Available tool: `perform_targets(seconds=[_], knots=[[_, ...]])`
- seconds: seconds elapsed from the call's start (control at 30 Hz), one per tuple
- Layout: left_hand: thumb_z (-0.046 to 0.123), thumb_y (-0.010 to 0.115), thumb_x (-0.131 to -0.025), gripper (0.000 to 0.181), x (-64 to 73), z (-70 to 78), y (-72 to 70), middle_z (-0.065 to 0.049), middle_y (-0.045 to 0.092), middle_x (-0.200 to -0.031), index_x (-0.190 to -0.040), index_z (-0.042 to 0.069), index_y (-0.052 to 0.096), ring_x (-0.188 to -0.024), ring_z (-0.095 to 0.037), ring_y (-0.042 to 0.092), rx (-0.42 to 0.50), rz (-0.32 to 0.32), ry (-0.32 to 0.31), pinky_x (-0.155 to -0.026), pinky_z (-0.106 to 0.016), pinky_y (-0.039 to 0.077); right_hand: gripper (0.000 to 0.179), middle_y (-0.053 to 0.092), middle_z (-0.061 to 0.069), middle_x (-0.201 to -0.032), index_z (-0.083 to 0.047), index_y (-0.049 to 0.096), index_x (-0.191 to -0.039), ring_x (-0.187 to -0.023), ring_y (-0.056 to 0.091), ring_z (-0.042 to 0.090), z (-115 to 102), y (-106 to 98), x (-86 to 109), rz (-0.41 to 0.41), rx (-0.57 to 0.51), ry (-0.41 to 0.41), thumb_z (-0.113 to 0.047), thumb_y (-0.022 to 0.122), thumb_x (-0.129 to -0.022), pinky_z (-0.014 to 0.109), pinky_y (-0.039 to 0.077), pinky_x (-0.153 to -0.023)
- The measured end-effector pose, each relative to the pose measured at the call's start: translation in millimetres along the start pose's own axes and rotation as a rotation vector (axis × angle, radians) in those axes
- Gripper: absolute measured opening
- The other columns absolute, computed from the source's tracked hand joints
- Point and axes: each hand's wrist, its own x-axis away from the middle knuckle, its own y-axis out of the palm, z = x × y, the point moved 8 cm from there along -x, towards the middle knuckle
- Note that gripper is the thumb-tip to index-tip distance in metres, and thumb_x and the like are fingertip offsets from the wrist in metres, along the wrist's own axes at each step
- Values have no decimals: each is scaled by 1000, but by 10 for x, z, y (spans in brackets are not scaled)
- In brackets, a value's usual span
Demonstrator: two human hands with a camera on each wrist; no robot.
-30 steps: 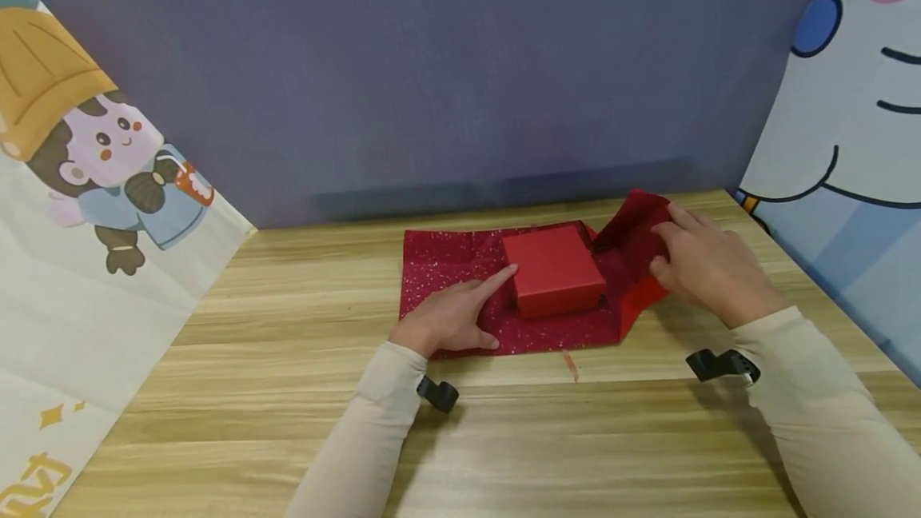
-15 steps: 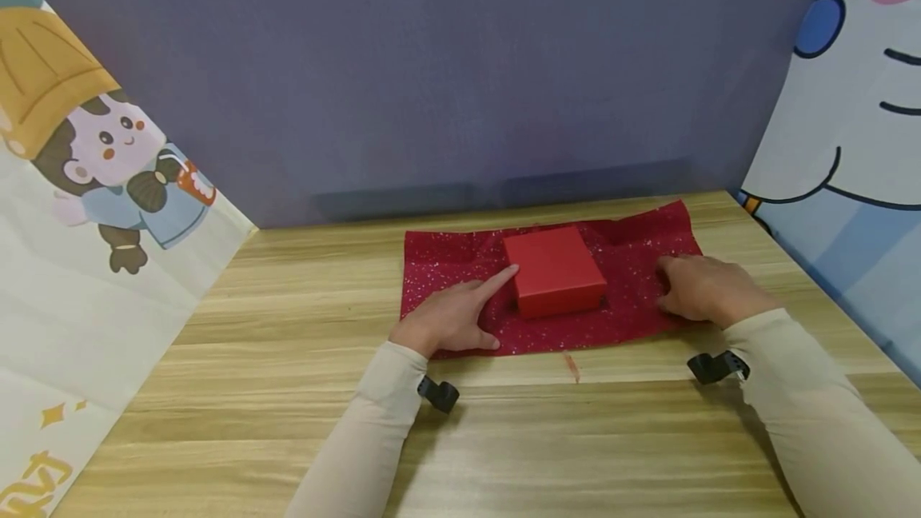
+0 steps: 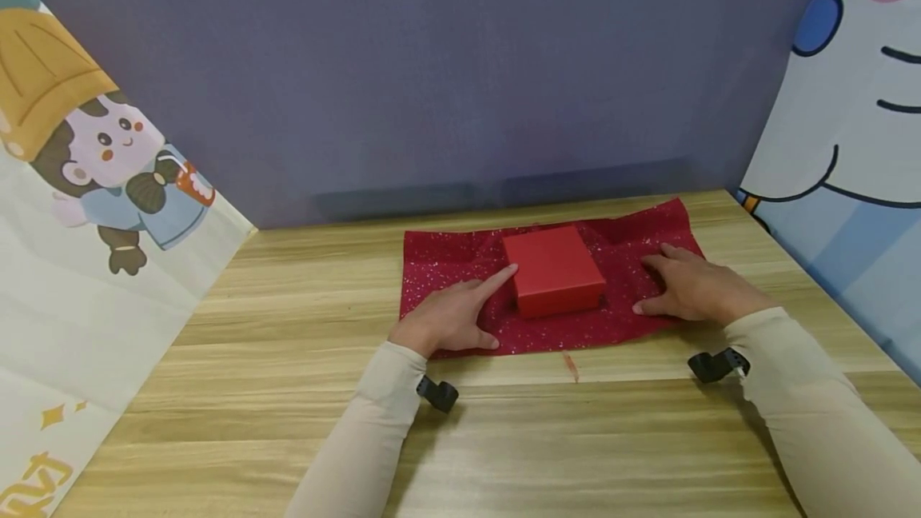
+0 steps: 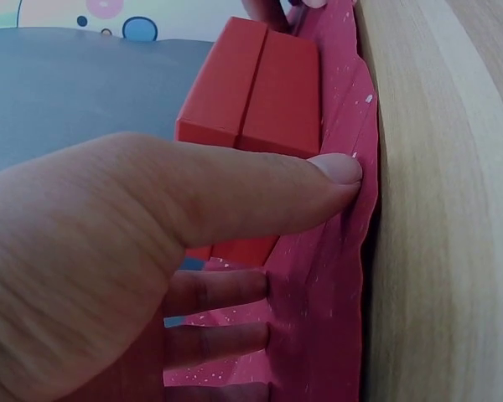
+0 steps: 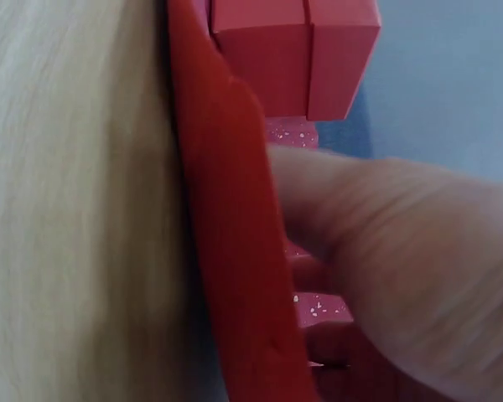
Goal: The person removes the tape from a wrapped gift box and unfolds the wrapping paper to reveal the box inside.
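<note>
A red lidded box [image 3: 554, 262] sits on a sheet of dark red wrapping paper [image 3: 554, 334] flecked with white. My left hand [image 3: 448, 316] lies on the paper's left part, its index fingertip at the box's left edge. In the left wrist view its thumb [image 4: 335, 172] presses near the paper's front edge, with the other fingers straight on the sheet. On the paper's right part rests my right hand [image 3: 696, 288], fingers spread, apart from the box. The right wrist view shows the paper's front edge [image 5: 235, 218] curling up beside that hand, hiding part of the thumb.
The paper lies on a wood-grain table [image 3: 504, 438], near a grey-blue back wall [image 3: 460, 78]. Cartoon-printed panels [image 3: 129, 158] flank the table on both sides. A small reddish mark [image 3: 571, 366] shows on the wood in front of the paper.
The paper's right part, folded up in my right hand a second ago, now lies spread out. The right hand has lowered onto it and its fingers have spread. My left hand has stayed put.
</note>
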Motion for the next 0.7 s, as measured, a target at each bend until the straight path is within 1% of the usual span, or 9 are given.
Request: perform_targets(seconds=[0.2,0.33,0.5,0.7], knots=[[38,84,-80,113,-10,-11,5,-6,46,-151,-156,54,1,-139,-27,42,23,0,12,-108,-50,40,118,20,43,-150,4,35,-151,-134,24,63,52,67,-17,-46,-20,22,-72,75,-70,76,35,-96],[37,84,-80,114,-19,-30,4,-6,45,-152,-156,54,1,-139,-26,43,32,4,16,-108,-49,42,123,19,43,-150,1,31,-152,-130,25,68,68,106,-9,-70,-12,23,-78,73,-67,77,36,-93],[37,85,-79,116,-23,-58,-3,-7,46,-152,-158,50,0,-139,-26,43,31,18,8,-108,-47,41,125,18,44,-150,-2,29,-154,-129,22,71,72,136,-3,-79,-29,10,-79,73,-65,78,34,-93],[39,85,-79,116,-23,-76,-1,-6,43,-154,-159,48,1,-141,-25,41,24,17,-6,-110,-47,39,126,14,43,-151,-2,29,-154,-133,15,67,107,184,-13,-88,-51,6,-78,73,-65,80,28,-96]])
